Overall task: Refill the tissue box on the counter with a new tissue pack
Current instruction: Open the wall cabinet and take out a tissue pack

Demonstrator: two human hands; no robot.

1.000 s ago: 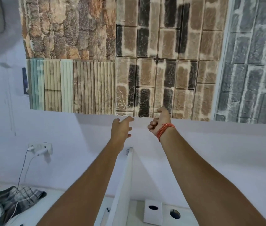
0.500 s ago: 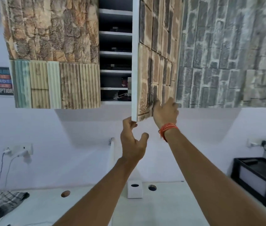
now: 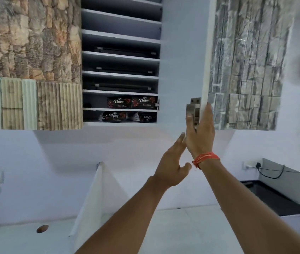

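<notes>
The wall cabinet stands open, its white door (image 3: 182,52) swung out to the right. Dark "Dove" packs (image 3: 119,103) lie on the second-lowest shelf, and more of them (image 3: 113,116) on the bottom shelf. My right hand (image 3: 199,136), with an orange thread at the wrist, lies flat with straight fingers against the door's lower edge beside a metal latch (image 3: 193,107). My left hand (image 3: 171,165) hovers just below and left of it, fingers spread, holding nothing. The tissue box is out of view.
Upper shelves hold flat dark items (image 3: 123,70). A white upright divider panel (image 3: 90,198) rises from the white counter (image 3: 182,226). A black tray-like unit (image 3: 274,198) sits at the right under a plugged socket (image 3: 258,165). A small brown round spot (image 3: 42,228) marks the counter left.
The cabinet door went from shut to fully swung open to the right. My right hand followed its edge; my left hand let go and dropped lower. The view shifted, losing the tissue box.
</notes>
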